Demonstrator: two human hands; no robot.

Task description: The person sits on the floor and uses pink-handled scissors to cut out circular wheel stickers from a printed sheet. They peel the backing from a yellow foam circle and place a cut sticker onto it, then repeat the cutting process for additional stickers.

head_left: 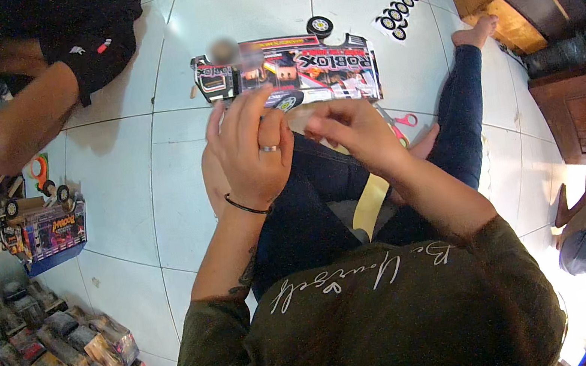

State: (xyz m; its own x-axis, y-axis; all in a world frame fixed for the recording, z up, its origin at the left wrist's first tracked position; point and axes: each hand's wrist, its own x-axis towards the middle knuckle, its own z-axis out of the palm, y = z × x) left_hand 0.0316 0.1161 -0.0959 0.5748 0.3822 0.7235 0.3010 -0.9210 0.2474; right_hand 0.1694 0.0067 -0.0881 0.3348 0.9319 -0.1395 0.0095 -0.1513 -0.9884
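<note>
My left hand (249, 144), with a ring and a dark wristband, is raised over my lap. Its thumb and a bent finger come together while other fingers stretch out. My right hand (355, 132) is close beside it, thumb and forefinger pinched; anything held in either is too small to make out. Just beyond lies a toy truck (340, 70) with printed red, white and black panels. One wheel (319, 25) shows at its far side and another wheel (292, 99) at its near side, partly behind my left hand. A yellow strip (371, 201) lies across my lap.
Red-handled scissors (405, 121) lie by my foot. Farther right is a sheet of round wheel stickers (397, 14). A person in black (92, 54) sits at the left, near another toy truck (49, 227). Many packed toys (68, 353) fill the lower left; wooden furniture (575, 118) stands right.
</note>
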